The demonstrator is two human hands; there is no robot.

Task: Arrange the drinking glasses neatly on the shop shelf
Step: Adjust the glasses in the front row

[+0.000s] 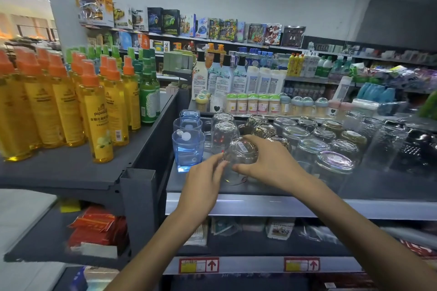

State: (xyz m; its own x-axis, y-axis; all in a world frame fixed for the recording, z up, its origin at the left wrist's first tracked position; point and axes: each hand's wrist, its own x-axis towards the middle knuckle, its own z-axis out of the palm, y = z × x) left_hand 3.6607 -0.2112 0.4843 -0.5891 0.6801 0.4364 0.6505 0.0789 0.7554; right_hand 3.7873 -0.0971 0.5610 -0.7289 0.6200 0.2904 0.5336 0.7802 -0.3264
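A clear drinking glass [240,151] stands upside down near the front of the dark shop shelf [354,186], a barcode sticker on its base. My right hand [267,160] curls round its right side, thumb low at the front. My left hand [203,177] touches its left side with the fingertips. Behind it stand two more inverted clear glasses [224,134]. To the left is a row of blue tumblers [188,149], upright. To the right, several inverted clear and gold-tinted glasses [312,146] fill the shelf in rows.
Yellow spray bottles with orange caps [97,113] and green bottles [147,97] crowd the raised shelf on the left. Lotion bottles and small jars [250,101] stand behind the glasses. A dark post [139,208] divides the two shelves. Packaged goods lie on the lower shelves.
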